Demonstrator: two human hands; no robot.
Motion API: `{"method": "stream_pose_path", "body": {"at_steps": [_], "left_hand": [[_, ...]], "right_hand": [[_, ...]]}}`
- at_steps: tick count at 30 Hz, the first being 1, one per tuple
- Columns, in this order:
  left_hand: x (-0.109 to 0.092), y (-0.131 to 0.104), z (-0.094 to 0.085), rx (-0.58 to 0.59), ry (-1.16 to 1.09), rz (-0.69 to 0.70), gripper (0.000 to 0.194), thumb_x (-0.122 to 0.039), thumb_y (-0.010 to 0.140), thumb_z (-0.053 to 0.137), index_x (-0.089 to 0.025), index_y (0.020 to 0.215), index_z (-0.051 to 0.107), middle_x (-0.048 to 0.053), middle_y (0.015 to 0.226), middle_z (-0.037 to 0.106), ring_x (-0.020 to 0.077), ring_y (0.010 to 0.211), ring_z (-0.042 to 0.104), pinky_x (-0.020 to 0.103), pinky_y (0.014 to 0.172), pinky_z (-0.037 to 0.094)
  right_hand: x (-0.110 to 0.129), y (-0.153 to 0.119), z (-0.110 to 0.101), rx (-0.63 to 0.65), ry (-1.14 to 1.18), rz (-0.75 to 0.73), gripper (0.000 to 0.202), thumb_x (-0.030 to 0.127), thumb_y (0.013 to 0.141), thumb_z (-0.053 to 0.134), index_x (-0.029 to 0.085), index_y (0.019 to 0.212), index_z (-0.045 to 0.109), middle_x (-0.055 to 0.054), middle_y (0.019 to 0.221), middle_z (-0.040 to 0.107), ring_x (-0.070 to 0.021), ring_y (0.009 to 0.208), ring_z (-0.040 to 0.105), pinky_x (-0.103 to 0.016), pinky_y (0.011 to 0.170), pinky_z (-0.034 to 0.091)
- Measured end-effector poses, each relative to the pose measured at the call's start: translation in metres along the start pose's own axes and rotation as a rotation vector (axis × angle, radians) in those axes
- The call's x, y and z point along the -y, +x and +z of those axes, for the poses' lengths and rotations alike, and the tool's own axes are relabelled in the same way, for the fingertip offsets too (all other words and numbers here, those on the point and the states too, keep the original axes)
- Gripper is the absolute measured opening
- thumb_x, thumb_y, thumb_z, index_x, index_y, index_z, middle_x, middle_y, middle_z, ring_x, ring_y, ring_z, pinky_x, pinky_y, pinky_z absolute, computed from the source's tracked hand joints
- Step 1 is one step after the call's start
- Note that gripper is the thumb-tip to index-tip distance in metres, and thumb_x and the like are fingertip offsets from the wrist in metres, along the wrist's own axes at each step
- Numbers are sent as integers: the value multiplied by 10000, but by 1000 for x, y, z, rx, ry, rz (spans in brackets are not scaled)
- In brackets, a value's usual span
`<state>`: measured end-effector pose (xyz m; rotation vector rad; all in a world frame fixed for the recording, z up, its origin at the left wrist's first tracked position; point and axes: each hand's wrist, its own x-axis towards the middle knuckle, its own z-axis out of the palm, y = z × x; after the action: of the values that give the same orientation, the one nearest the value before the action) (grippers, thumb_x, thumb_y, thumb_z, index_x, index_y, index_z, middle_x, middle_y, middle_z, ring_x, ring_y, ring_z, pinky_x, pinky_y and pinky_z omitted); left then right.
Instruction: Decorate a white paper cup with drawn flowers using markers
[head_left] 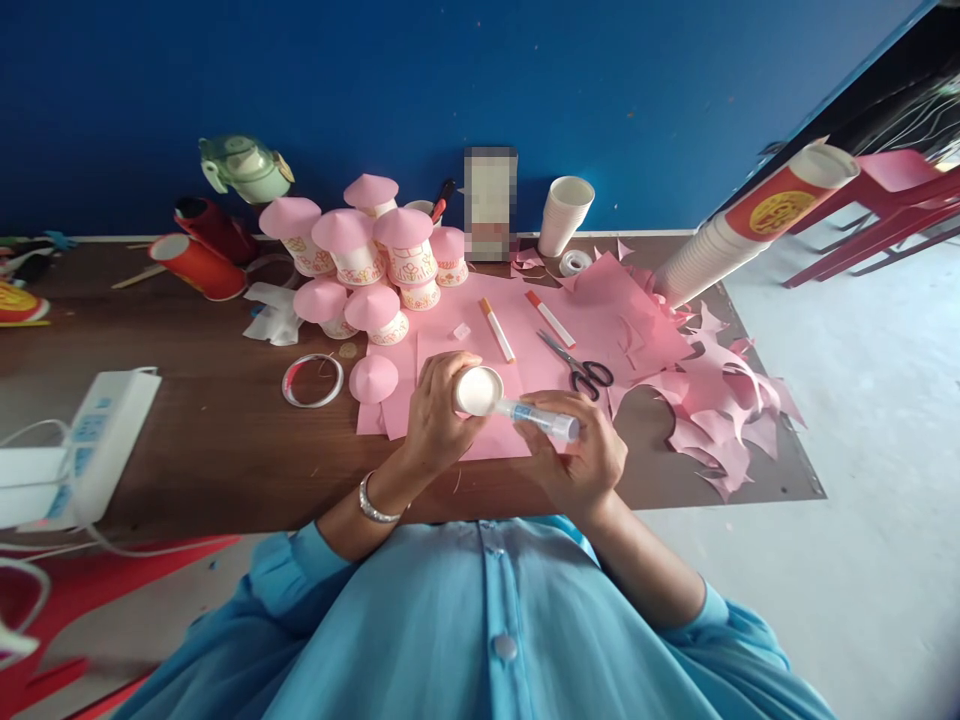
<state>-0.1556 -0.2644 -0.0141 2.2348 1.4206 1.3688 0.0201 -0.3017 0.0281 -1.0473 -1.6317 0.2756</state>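
My left hand [442, 410] is wrapped round a small white paper cup [478, 391], its round end facing up. In my right hand [581, 455] is a clear glue tube [551, 420], its tip touching or very near the cup's rim. Pink paper sheets [480, 440] lie under both hands. A loose pink cone [373, 379] is just left of my left hand. Beyond it stand several decorated cups with pink cone tops [405, 229]. Black-handled scissors [590, 377] and two markers, one orange [496, 330] and one red [550, 320], rest on the paper.
Pink scraps [720, 400] cover the table's right end beside a tall leaning cup stack [720, 235]. Another cup stack [566, 215] and a phone [490, 205] are at the back. Left are a tape roll [313, 381], a red cup [196, 267] and a power strip [112, 430].
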Motion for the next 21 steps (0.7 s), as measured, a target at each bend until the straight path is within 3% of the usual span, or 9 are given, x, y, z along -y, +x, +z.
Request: {"method": "stream_pose_path", "body": {"at_steps": [5, 9, 16, 21], "left_hand": [[2, 0, 0, -40, 28, 34, 507, -248, 833, 761, -222, 1273, 511, 105, 1165, 692, 269, 1082, 678, 432, 923, 567], [3, 2, -1, -74, 18, 19, 511, -293, 827, 805, -217, 1252, 531, 95, 1143, 696, 254, 1059, 686, 418, 918, 576], [-2, 2, 0, -51, 6, 55, 514, -194, 824, 759, -216, 1275, 514, 104, 1163, 696, 254, 1080, 682, 414, 925, 579], [1, 1, -1, -70, -6, 32, 520, -222, 816, 792, -209, 1265, 531, 100, 1161, 696, 250, 1071, 675, 411, 932, 577]], "right_hand": [[6, -5, 2, 59, -54, -120, 234, 209, 966, 708, 222, 1177, 606, -40, 945, 792, -183, 868, 785, -297, 727, 647], [2, -7, -2, 92, -131, -97, 165, 204, 971, 702, 224, 1119, 630, -36, 916, 792, -167, 828, 780, -277, 733, 645], [-1, 2, -1, -7, -101, -161, 273, 179, 935, 744, 225, 1173, 620, -54, 963, 798, -193, 878, 784, -315, 752, 659], [1, -7, 1, 81, -116, -144, 200, 180, 953, 719, 195, 1133, 633, -59, 931, 794, -174, 846, 780, -280, 749, 653]]}}
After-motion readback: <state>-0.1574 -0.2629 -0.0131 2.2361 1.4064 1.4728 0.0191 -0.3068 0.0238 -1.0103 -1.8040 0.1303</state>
